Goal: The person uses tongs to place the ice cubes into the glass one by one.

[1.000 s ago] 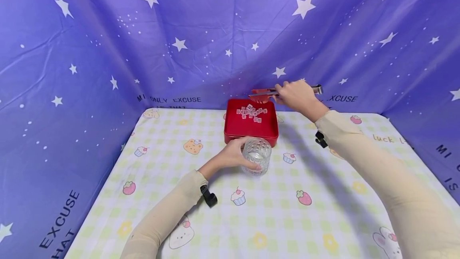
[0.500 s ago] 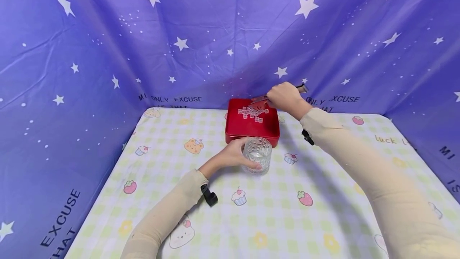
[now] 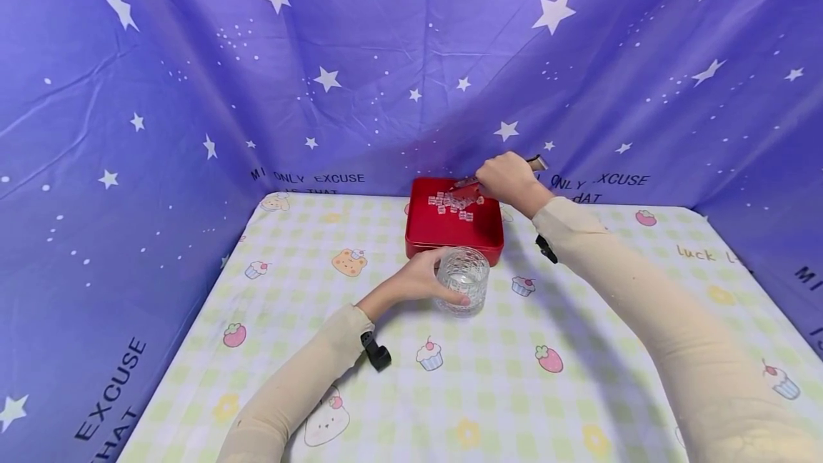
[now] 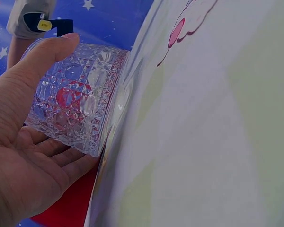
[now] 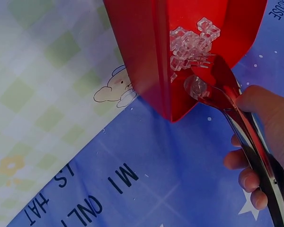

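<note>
My left hand (image 3: 419, 275) grips a clear cut-glass tumbler (image 3: 466, 279) from its left side, thumb in front. The tumbler stands on the cloth just before a red tin (image 3: 454, 236). Clear ice-like cubes (image 5: 191, 45) lie heaped in the tin. Above its back right corner, my right hand (image 3: 508, 178) holds metal serving tongs (image 5: 253, 137), one tip forked and the other spoon-shaped. In the right wrist view, those tips reach in among the cubes. A clear cube shows at the spoon tip; I cannot tell whether it is pinched.
A green-and-white checked tablecloth (image 3: 501, 391) with cartoon prints covers the table. Behind and beside it hangs a purple-blue star-patterned curtain (image 3: 386, 34), close to the tin's back edge.
My right hand has moved left and slightly down, bringing the tongs from above the tin's back right edge down into the cubes. The left hand and tumbler stay in place.
</note>
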Available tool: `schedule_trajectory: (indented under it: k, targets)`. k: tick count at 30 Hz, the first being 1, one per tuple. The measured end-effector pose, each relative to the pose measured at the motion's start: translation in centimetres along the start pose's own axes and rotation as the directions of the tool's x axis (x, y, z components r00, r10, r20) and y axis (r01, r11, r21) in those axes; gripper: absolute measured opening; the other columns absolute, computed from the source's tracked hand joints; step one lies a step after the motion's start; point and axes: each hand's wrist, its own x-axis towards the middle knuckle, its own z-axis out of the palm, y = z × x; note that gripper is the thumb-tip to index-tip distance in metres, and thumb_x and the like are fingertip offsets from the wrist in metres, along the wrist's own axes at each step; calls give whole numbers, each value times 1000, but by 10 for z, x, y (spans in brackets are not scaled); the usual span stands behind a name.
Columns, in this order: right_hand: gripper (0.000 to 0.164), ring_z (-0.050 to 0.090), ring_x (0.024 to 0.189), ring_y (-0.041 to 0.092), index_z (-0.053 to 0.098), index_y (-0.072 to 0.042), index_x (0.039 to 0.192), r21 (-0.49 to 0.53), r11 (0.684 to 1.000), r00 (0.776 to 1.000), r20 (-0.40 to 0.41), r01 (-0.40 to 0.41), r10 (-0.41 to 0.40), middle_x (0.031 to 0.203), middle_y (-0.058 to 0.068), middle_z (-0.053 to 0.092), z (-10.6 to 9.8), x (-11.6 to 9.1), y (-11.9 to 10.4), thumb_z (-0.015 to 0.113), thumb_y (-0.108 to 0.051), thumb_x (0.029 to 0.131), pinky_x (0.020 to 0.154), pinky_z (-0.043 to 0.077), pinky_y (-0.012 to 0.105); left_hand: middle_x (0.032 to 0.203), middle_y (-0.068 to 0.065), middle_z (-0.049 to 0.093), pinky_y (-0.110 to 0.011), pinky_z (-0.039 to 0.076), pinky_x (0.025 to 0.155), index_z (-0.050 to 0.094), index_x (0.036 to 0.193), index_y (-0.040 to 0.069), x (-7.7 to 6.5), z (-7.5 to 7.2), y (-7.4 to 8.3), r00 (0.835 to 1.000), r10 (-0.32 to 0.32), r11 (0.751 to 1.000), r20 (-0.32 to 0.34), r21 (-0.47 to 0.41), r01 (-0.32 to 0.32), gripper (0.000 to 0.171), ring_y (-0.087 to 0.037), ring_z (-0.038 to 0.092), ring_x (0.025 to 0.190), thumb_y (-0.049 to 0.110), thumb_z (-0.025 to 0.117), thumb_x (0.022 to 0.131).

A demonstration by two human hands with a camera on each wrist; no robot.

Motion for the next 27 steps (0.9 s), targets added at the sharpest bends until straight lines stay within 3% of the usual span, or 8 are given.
schedule_trajectory:
  k: [17,27]
  targets:
    - [36,59,54,25,53,-14,57,-80,996,997,-54,46,-50,62,10,64,9,2,-9,66,-7,90,52,58,47,136,4,64,-32,49,111,55,145,20,0,1,-1,1000,-18,1000,-1,23,18,86,-11,58,125,32,95,70]
    - [19,64,63,30,65,4,79,-82,994,996,-51,70,-74,73,16,62,21,-7,-11,66,-10,92,56,61,46,134,4,65,-31,50,109,55,144,19,1,1,-2,1000,-10,1000,-10,21,10,86,-11,59,124,32,96,69]
